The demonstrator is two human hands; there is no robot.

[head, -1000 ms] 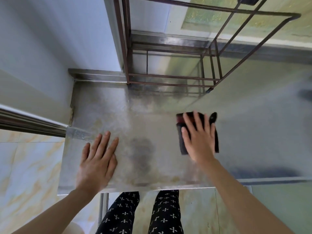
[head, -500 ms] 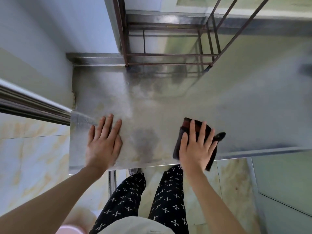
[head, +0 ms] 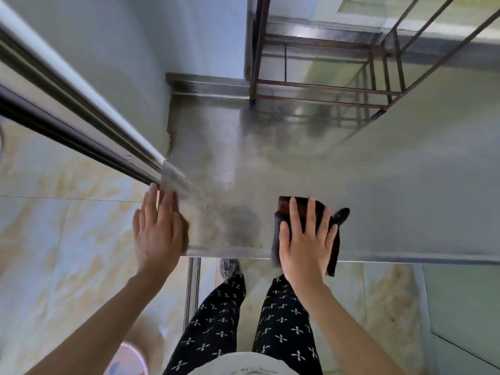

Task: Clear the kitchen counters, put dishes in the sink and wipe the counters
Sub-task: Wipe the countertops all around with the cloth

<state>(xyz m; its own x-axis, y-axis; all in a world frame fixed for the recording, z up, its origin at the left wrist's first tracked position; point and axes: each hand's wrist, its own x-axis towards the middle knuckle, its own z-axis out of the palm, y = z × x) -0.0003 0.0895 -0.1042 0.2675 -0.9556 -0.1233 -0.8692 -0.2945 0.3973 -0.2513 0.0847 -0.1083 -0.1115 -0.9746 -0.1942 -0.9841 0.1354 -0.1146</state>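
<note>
A dull, stained steel counter (head: 378, 185) fills the middle of the head view. My right hand (head: 305, 244) lies flat, fingers spread, on a dark cloth with a red band (head: 286, 205) at the counter's front edge; part of the cloth hangs over the edge. My left hand (head: 158, 231) rests flat with fingers together on the counter's front left corner, holding nothing. A dark smudge (head: 238, 223) sits on the steel between the two hands.
A brown metal wire rack (head: 319, 87) stands at the back of the counter against the wall. A steel rail (head: 81, 117) runs in from the left to the counter's corner. Tiled floor, my patterned trousers (head: 216, 320) and a counter leg (head: 192, 290) lie below the front edge.
My right hand has dragged the cloth toward me, from mid-counter to the front edge, where it now overhangs. My left hand slid left to the counter's corner.
</note>
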